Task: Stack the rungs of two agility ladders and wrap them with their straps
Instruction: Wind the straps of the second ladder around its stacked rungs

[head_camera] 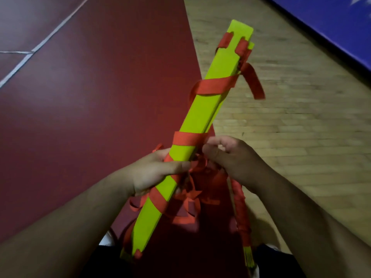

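Head view: the rung stack (208, 93), a bundle of flat yellow-green bars, is held in the air above the floor, running diagonally from the lower left near the person's body to the upper right. The red strap (212, 87) crosses the stack in several bands, passes through the notches at the far end, and leaves one loose tail hanging off the right edge. Further loose loops hang under the near half. The left hand (158, 173) grips the stack below its middle, thumb laid across the top face. The right hand (230, 155), fingers curled, pinches the strap at the stack's right edge. A second bundle (241, 213), wound in red, hangs below the right wrist. Below lie red flooring (80, 117), wood flooring (291, 117) and a blue mat (331, 23).
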Demonstrator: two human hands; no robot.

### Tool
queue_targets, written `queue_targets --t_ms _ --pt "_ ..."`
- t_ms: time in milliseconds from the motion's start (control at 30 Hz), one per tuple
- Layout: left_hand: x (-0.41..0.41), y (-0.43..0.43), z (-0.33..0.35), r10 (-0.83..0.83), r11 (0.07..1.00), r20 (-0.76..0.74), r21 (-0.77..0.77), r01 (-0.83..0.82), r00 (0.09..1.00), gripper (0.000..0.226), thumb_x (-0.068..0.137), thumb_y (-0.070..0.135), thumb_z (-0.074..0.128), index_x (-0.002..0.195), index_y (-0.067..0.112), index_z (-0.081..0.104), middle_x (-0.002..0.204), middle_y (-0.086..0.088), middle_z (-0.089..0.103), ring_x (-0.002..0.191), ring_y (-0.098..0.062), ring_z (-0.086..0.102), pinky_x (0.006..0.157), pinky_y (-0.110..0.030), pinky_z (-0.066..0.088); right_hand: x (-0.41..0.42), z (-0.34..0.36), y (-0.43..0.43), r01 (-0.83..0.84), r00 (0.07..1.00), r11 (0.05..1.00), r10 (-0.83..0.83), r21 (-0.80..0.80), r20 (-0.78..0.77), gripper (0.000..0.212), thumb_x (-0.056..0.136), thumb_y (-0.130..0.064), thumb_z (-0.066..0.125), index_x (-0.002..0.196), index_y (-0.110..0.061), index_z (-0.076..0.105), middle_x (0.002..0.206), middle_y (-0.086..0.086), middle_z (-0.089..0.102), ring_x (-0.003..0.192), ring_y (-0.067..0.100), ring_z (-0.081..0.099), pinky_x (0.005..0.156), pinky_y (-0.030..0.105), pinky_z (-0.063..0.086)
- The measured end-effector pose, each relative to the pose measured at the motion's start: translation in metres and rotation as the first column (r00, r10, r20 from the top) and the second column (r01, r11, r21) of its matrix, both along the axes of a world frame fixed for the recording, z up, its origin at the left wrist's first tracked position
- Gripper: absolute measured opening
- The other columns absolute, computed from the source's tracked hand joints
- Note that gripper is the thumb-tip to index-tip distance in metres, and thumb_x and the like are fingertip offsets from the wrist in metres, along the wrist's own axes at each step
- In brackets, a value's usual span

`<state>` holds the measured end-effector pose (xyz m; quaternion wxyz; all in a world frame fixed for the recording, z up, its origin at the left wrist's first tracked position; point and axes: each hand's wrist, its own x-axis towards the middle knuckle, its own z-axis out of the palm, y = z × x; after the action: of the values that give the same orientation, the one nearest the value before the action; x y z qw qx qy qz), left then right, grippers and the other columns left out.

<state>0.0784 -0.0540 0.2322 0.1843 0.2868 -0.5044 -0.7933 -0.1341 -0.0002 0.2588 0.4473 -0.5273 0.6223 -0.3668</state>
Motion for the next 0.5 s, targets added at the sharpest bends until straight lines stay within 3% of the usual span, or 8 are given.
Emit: queue_targets --t_ms 33,100,167,233,300,367,433,500 --pt "0.003 -0.004 0.002 -0.011 0.999 -0.008 0.034 0.012 1.000 0.033 0.066 0.029 0.083 0.097 0.021 0.074 0.080 -0.020 0.063 0.063 -0.029 0.063 0.062 -0.037 0.054 -0.006 0.000 0.001 -0.057 0.994 0.998 0.061 0.041 -0.088 0.029 0.088 -0.057 0.067 0.086 -0.028 0.071 0.066 -0.005 0.067 0.061 0.010 0.060 0.064 0.035 0.047" --pt "0.013 -0.011 0.005 -0.023 0.996 0.007 0.087 0.023 1.000 0.047 0.060 0.031 0.090 0.101 0.015 0.074 0.087 -0.019 0.065 0.073 -0.029 0.067 0.066 -0.040 0.057 -0.012 0.001 0.004 -0.163 0.968 0.978 0.184 0.129 -0.172 0.033 0.098 -0.043 0.060 0.069 -0.032 0.067 0.060 -0.005 0.063 0.058 0.010 0.057 0.065 0.036 0.046" --pt "0.022 -0.018 0.007 -0.022 0.995 0.047 0.100 0.018 0.999 0.052 0.054 0.032 0.093 0.099 0.013 0.076 0.091 -0.018 0.069 0.081 -0.030 0.071 0.069 -0.041 0.059 -0.016 0.002 0.005 -0.184 0.954 0.968 0.217 0.168 -0.206 0.033 0.099 -0.040 0.059 0.068 -0.033 0.066 0.059 -0.004 0.065 0.057 0.010 0.057 0.067 0.036 0.047" --pt "0.029 -0.021 0.006 0.004 0.995 0.081 0.104 -0.013 0.997 0.047 0.056 0.028 0.092 0.097 0.010 0.077 0.088 -0.020 0.070 0.077 -0.032 0.072 0.068 -0.041 0.060 -0.019 0.003 0.006 -0.194 0.957 0.971 0.219 0.138 -0.190 0.036 0.098 -0.045 0.058 0.069 -0.027 0.067 0.062 -0.002 0.068 0.060 0.013 0.059 0.073 0.039 0.049" --pt "0.032 -0.021 0.005 0.027 0.993 0.072 0.111 -0.035 0.997 0.027 0.072 0.017 0.076 0.098 0.007 0.076 0.081 -0.019 0.066 0.066 -0.031 0.068 0.063 -0.039 0.059 -0.022 0.004 0.006 -0.191 0.973 0.977 0.202 0.098 -0.108 0.040 0.093 -0.051 0.056 0.068 -0.023 0.067 0.065 0.002 0.070 0.063 0.015 0.062 0.080 0.040 0.049" --pt "0.035 -0.020 0.003 0.013 0.992 0.055 0.124 -0.019 0.998 0.025 0.079 0.012 0.064 0.101 0.007 0.075 0.077 -0.017 0.061 0.061 -0.028 0.063 0.062 -0.038 0.056 -0.024 0.005 0.006 -0.181 0.979 0.979 0.188 0.093 -0.082 0.038 0.091 -0.051 0.056 0.065 -0.026 0.066 0.061 0.001 0.068 0.061 0.014 0.062 0.078 0.039 0.048" --pt "0.039 -0.019 0.000 -0.018 0.991 0.043 0.137 0.012 0.999 0.030 0.078 0.013 0.070 0.107 0.007 0.073 0.077 -0.016 0.059 0.061 -0.027 0.060 0.065 -0.040 0.054 -0.024 0.005 0.004 -0.145 0.975 0.986 0.157 0.087 -0.155 0.036 0.089 -0.051 0.061 0.061 -0.029 0.065 0.056 -0.001 0.063 0.055 0.012 0.058 0.072 0.037 0.048" --pt "0.042 -0.020 -0.003 -0.042 0.991 0.058 0.130 0.034 0.997 0.047 0.069 0.021 0.083 0.112 0.006 0.071 0.079 -0.016 0.060 0.064 -0.027 0.060 0.067 -0.041 0.055 -0.022 0.006 0.003 -0.080 0.972 0.995 0.092 0.064 -0.215 0.039 0.089 -0.051 0.065 0.058 -0.028 0.063 0.052 -0.004 0.057 0.052 0.011 0.055 0.064 0.035 0.046"
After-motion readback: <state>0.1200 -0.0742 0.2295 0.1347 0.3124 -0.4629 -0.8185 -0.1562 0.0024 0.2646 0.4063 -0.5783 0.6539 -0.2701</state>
